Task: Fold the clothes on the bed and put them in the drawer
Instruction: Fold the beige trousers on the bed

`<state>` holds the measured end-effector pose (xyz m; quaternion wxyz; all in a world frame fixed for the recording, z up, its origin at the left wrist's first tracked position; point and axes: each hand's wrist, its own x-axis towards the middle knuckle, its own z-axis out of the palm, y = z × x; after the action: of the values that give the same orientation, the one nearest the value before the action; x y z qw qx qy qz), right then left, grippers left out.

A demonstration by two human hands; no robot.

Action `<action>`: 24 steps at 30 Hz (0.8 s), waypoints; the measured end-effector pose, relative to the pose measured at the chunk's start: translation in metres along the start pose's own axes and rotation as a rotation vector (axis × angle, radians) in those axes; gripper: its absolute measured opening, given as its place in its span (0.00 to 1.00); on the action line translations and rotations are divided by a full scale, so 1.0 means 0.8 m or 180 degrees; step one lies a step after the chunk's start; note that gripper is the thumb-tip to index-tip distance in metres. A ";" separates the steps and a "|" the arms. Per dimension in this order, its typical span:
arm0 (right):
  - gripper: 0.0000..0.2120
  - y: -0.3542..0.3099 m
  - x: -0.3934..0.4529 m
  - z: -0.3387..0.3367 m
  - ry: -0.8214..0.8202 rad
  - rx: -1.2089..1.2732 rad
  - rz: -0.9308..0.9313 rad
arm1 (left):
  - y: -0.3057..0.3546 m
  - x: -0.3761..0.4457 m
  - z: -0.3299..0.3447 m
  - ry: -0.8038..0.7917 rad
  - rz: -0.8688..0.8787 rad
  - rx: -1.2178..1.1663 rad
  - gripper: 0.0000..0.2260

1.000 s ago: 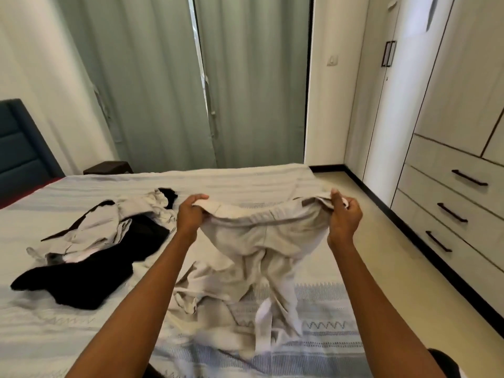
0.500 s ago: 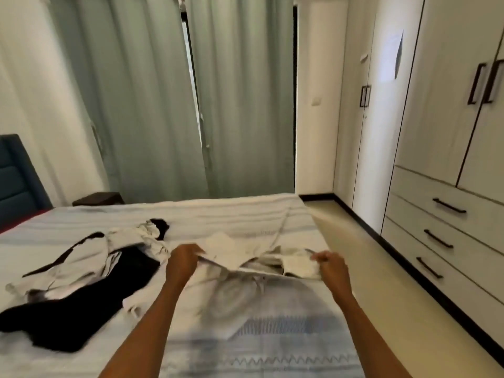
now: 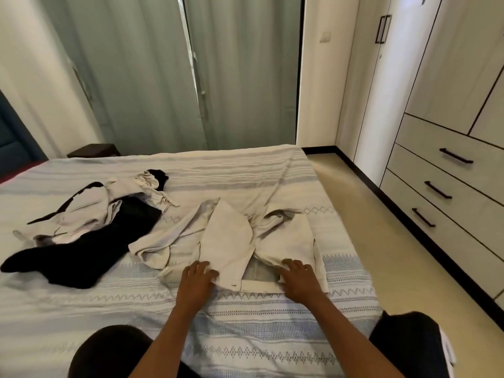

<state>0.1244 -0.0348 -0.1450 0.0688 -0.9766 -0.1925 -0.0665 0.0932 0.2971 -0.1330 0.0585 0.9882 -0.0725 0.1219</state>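
on the striped bed [image 3: 245, 331], beige trousers [image 3: 259, 241] beside closed drawers [image 3: 450, 181].

Pale green curtains [image 3: 152, 72] are hanging closed behind the far edge of the bed, with a thin bright gap showing between the two panels. A small dark nightstand [image 3: 94, 150] is sitting past the bed's far left corner, beside a blue padded headboard [image 3: 13, 143], and what looks like a light switch [image 3: 325, 36] is showing on the white wall [image 3: 316, 99] right of the curtains. A beige floor [image 3: 395, 255] with a dark skirting strip [image 3: 425, 236] is running along the bed's right edge.
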 end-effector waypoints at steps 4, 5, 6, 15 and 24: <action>0.11 -0.005 0.004 -0.006 0.0471 0.0109 0.0271 | 0.009 -0.005 -0.006 0.0069 -0.0226 -0.0195 0.15; 0.11 -0.004 0.007 -0.008 0.0761 0.0328 0.0316 | 0.009 -0.006 -0.007 0.0098 -0.0336 -0.0229 0.16; 0.10 -0.004 0.009 -0.013 0.0999 0.0611 0.0420 | 0.008 -0.006 -0.008 0.0125 -0.0395 -0.0302 0.17; 0.20 -0.008 -0.004 -0.001 -0.0306 0.1233 -0.0212 | 0.021 -0.030 0.010 0.0076 -0.1128 -0.1271 0.16; 0.16 0.016 0.006 -0.029 0.0079 0.0618 0.1366 | 0.016 0.002 0.005 0.0028 -0.3132 -0.2845 0.14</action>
<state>0.1313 -0.0488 -0.1227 0.1773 -0.9831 0.0149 -0.0436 0.0937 0.2840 -0.1348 0.5118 0.7862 0.3437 0.0432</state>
